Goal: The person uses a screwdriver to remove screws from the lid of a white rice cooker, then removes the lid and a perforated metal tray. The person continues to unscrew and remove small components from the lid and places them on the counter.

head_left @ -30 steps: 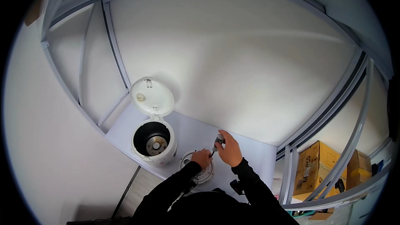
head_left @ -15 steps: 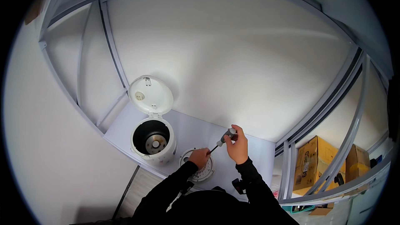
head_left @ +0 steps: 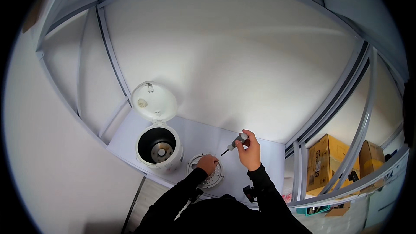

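My right hand [head_left: 250, 152] holds a grey-handled screwdriver [head_left: 239, 140], its dark shaft slanting down to the left. The tip hangs a little apart from my left hand [head_left: 208, 164]. That hand is over the far side of a round white perforated plate [head_left: 212, 180], its fingers pinched together. Anything between them is too small or hidden to name. To the left stands a white rice cooker [head_left: 175, 160] with its lid [head_left: 158, 104] raised. Its dark inside shows a metal disc [head_left: 162, 152] at the bottom.
The pale table [head_left: 268, 160] backs onto a white wall panel [head_left: 234, 69]. Grey metal frame posts [head_left: 362, 117] rise at the right. Beyond them are a yellow cardboard box [head_left: 323, 164], a brown box [head_left: 371, 158] and a teal bin [head_left: 318, 210] lower down.
The screwdriver's tip has drawn away from my left fingers, leaving a small gap. My right hand has shifted slightly right, while the left stays over the plate. The whole view has tilted a little.
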`<state>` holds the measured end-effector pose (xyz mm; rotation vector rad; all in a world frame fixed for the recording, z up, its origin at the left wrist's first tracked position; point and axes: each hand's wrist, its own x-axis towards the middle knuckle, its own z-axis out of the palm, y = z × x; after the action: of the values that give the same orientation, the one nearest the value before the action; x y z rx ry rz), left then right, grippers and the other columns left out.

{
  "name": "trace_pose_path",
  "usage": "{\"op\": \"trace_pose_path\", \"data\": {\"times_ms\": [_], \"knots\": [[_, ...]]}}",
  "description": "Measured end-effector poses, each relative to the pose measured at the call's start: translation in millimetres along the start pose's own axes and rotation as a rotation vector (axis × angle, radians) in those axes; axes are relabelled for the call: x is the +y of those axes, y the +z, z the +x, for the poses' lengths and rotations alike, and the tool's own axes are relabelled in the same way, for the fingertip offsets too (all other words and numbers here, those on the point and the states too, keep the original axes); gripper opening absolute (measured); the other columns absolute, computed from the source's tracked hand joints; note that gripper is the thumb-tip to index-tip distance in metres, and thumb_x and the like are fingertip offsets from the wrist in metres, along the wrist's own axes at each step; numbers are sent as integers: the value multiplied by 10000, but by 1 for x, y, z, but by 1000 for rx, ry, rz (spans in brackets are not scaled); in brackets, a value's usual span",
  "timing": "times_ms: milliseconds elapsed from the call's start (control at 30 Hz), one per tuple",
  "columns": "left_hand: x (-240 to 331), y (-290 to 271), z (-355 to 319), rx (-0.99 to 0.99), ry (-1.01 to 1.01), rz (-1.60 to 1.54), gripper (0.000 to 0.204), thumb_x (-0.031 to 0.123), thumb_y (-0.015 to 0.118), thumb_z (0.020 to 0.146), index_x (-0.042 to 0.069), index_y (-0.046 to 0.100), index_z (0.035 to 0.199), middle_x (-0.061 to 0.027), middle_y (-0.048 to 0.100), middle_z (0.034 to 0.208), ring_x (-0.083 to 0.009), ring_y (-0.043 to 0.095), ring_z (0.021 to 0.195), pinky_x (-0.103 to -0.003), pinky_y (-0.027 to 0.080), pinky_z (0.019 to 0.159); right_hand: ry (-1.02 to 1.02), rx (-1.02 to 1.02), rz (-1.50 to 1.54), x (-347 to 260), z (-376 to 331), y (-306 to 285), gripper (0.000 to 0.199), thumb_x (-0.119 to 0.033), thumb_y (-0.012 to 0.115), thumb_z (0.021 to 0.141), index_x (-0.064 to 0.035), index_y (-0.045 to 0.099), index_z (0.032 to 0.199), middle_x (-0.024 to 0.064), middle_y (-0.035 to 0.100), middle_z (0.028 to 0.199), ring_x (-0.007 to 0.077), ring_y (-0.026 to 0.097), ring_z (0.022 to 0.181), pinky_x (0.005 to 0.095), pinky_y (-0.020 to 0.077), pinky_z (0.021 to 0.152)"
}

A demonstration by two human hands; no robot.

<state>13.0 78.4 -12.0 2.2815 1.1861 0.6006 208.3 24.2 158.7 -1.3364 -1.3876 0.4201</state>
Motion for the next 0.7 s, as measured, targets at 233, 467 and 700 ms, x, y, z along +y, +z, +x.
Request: {"op": "trace_pose_path", "data": {"times_ms": [233, 467, 700], "knots": [[-4, 13, 1, -18, -44, 180, 199, 263, 620, 939, 104, 739, 941, -148, 703, 908, -362, 682, 878, -504, 538, 775, -17, 70, 4, -2, -10, -7, 466, -18, 760, 888, 8, 579, 1317, 147, 711, 1053, 250, 736, 941, 350, 586, 843], [-3, 9, 0, -7, -36, 143, 157, 242, 636, 934, 99, 702, 930, -133, 687, 898, -364, 675, 868, -500, 536, 772, 2, 59, -58, -4, -21, -12, 483, -9, 756, 901, -10, 554, 1340, 138, 708, 1062, 243, 734, 963, 361, 600, 881], [12, -15, -11, 63, -23, 168, 192, 221, 716, 863, 106, 695, 1015, -125, 651, 1057, -356, 639, 985, -487, 527, 837, -26, 115, -122, -4, -29, -4, 502, -42, 778, 898, 11, 554, 1344, 137, 691, 1067, 235, 725, 936, 356, 602, 859]]}}
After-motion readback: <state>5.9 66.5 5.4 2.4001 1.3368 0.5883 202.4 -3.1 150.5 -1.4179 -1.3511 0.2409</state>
